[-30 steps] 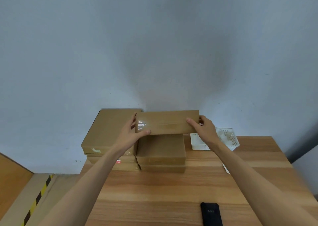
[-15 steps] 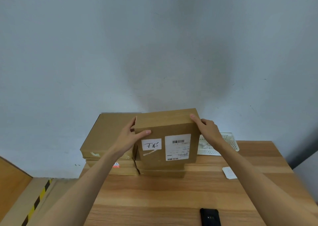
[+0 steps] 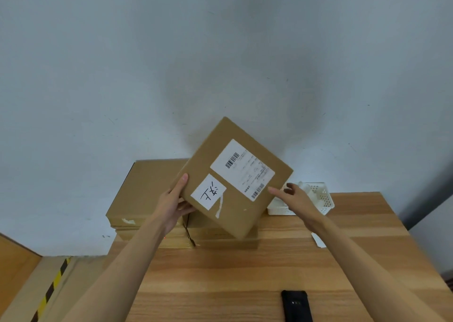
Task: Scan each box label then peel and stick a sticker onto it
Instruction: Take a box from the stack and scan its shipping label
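I hold a flat brown cardboard box above the table, its face turned to me and rotated like a diamond. On it are a white shipping label with barcodes and a small handwritten white sticker. My left hand grips its lower left edge, thumb on the face and fingers behind. My right hand is at the lower right edge; its thumb tip lies on the face near the label and its fingers reach behind. A black scanner lies on the table near me.
Two stacks of brown boxes stand at the back of the wooden table against the wall. A white perforated basket sits back right, a small white slip in front of it. Yellow-black tape marks the floor at left.
The box was lifted off the stack, tipped so its labelled face points at me, then rotated clockwise. My right hand slid from the top corner to the lower right edge.
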